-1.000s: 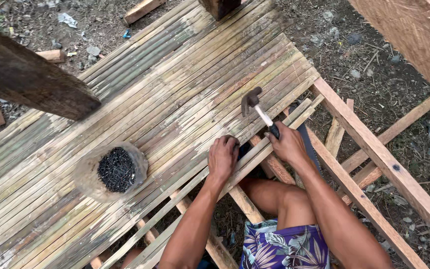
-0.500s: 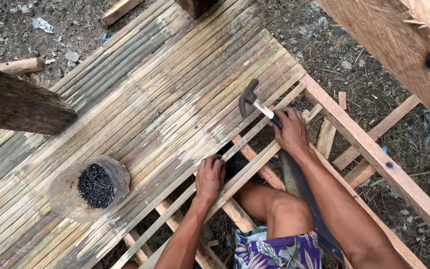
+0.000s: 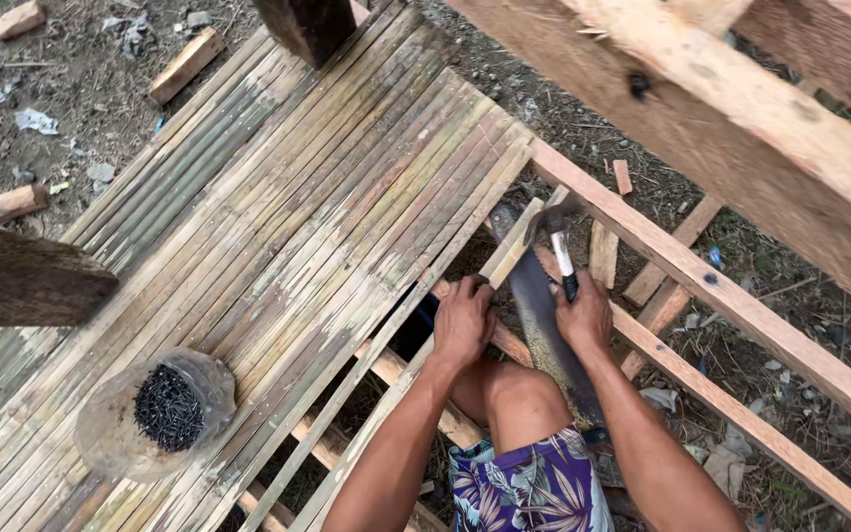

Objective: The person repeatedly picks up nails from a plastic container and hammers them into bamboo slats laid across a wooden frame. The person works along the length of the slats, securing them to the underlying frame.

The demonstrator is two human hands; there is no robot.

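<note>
While our right hand (image 3: 584,317) is wrapped tight around the dark grip of a hammer (image 3: 556,236), the tool's pale shaft runs up and away from us, and its metal head sits at the far end of a short bamboo slat (image 3: 510,251); motion blur keeps us from telling whether the two touch. Just left of it, our left hand (image 3: 463,320) presses down on the near end of that same slat, fingers curled over its edge, and whether they pinch anything small we cannot tell. Between the two hands a long saw blade (image 3: 544,325) lies slanting toward us, passing beside our bare knee (image 3: 519,394) and the purple flowered shorts (image 3: 529,488). The slat lies at the right edge of a bamboo slat floor (image 3: 297,217), past which open joists and bare ground show. To the near left, on that floor, sits a clear plastic bag (image 3: 155,409), rolled open at the top and full of dark nails. Right of our hands a pale wooden rail (image 3: 711,286) runs diagonally, and a broad timber beam (image 3: 741,108) crosses the far right corner. Wood offcuts (image 3: 184,64) lie on the dirt at far left.
</note>
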